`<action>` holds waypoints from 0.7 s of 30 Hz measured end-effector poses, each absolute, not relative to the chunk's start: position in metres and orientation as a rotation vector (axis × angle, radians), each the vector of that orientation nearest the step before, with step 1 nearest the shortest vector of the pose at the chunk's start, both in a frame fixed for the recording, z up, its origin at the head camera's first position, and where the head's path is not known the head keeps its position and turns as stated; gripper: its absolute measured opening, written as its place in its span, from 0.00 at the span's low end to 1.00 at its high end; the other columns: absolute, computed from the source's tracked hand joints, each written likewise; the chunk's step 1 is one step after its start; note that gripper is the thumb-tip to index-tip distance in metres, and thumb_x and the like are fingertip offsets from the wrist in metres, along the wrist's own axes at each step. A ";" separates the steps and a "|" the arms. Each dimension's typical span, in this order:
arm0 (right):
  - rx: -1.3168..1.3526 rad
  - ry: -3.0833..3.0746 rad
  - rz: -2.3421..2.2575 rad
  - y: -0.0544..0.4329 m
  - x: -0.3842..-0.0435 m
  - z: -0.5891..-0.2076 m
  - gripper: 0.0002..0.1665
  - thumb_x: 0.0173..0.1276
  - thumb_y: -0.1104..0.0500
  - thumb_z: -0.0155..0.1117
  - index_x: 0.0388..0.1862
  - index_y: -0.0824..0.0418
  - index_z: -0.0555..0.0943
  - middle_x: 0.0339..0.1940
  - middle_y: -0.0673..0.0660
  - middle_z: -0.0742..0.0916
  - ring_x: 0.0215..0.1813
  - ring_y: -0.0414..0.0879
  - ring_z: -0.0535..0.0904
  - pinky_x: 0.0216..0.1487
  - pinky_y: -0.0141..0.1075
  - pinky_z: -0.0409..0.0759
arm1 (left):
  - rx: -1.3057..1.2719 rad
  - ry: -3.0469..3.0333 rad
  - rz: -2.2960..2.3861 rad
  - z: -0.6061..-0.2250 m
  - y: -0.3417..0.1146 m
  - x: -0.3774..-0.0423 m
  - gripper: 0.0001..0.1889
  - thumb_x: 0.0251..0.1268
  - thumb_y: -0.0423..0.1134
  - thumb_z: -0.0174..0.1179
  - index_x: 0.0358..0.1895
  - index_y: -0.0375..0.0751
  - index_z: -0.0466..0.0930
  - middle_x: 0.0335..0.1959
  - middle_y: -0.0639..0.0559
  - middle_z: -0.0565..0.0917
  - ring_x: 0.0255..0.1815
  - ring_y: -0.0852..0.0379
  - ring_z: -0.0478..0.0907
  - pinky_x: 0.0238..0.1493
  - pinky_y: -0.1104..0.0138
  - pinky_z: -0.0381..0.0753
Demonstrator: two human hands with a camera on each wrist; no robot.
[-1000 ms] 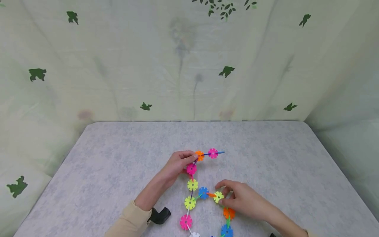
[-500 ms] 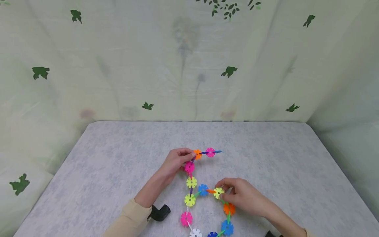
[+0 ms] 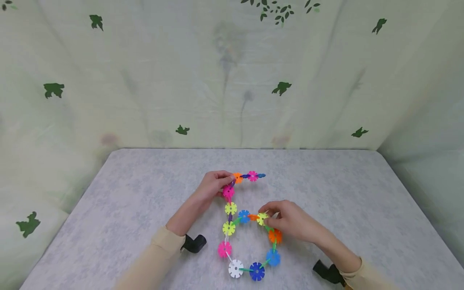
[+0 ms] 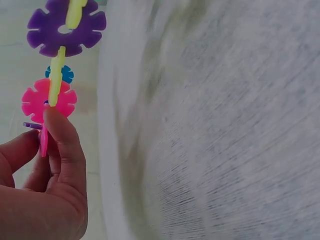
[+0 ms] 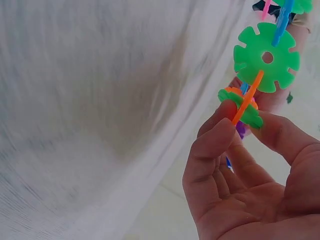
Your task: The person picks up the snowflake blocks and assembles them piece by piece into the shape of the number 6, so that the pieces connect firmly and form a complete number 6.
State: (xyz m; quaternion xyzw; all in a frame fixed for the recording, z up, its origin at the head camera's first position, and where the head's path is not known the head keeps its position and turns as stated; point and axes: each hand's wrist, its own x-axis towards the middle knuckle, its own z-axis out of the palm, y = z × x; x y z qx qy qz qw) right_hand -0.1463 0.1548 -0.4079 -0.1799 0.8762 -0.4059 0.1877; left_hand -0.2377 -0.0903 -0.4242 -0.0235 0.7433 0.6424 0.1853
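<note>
A linked chain of notched plastic snowflake discs (image 3: 224, 249) in many colours forms a loop with a tail running up from its left side. At the bend of the tail, my left hand (image 3: 212, 186) pinches the chain by the orange disc (image 3: 237, 178); a pink disc (image 3: 252, 176) ends that side. My right hand (image 3: 293, 219) pinches a yellow disc (image 3: 262, 219) at the loop's upper right. In the left wrist view, thumb and fingers grip the chain under a pink disc (image 4: 62, 102). The right wrist view has fingertips around a green disc (image 5: 232, 100).
A grey marbled table (image 3: 145, 177) lies beneath. Behind it hangs a pale curtain (image 3: 152, 72) with leaf prints. Black wrist-worn devices show at the left wrist (image 3: 194, 244) and the right wrist (image 3: 328, 272).
Both hands and the chain have moved upward in the head view, away from me. The white and dark blue discs at the loop's bottom now show fully. Both grips stay the same.
</note>
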 end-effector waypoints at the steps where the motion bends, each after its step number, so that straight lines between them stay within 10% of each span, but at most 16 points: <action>1: -0.525 2.471 -1.143 0.155 -0.150 -0.407 0.12 0.68 0.60 0.64 0.50 0.58 0.84 0.38 0.47 0.85 0.38 0.45 0.79 0.37 0.37 0.80 | -0.067 2.095 1.806 -0.423 -0.090 -0.241 0.12 0.69 0.39 0.61 0.49 0.37 0.83 0.39 0.45 0.83 0.25 0.57 0.72 0.26 0.67 0.77; 21: -0.581 2.486 -1.123 0.155 -0.210 -0.415 0.14 0.68 0.64 0.61 0.51 0.62 0.84 0.36 0.51 0.86 0.28 0.44 0.75 0.30 0.36 0.75 | -0.057 2.241 1.680 -0.430 -0.082 -0.297 0.13 0.69 0.40 0.61 0.50 0.36 0.85 0.36 0.48 0.82 0.25 0.58 0.69 0.27 0.69 0.70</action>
